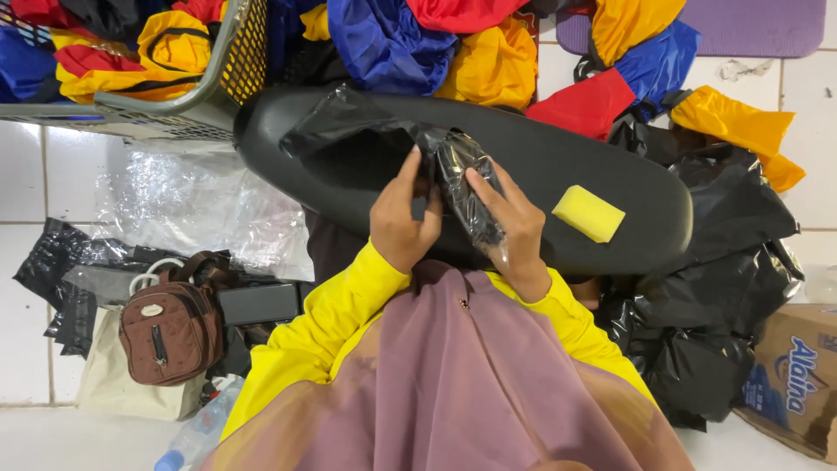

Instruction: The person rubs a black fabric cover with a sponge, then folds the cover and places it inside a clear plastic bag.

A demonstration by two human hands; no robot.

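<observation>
Head view, looking straight down: I see one black board (558, 166) across the lap, ringed by clutter. One yellow sponge (588, 213) lies on its right part, apart from both hands. Behind the board sits a heap of red, blue and yellow cloths (488, 52); I can't count them. One grey basket (222, 78) at upper left holds more of the same. Left of the lap: one brown bag (170, 331), one clear plastic sheet (192, 201), one bottle (196, 432) at the bottom edge. Right: a pile of black bags (724, 288) and one cardboard box (798, 375).

Nothing blocks the hands; the crumpled film itself hides part of the board's left end.

Black wrap (466, 179): glossy, thin, crinkled, bunched into a narrow roll between the hands, its loose end spread toward the board's upper left. Left hand (403, 218) pinches its left edge with thumb and fingers. Right hand (510, 218) grips the roll, fingers pressed on top.
</observation>
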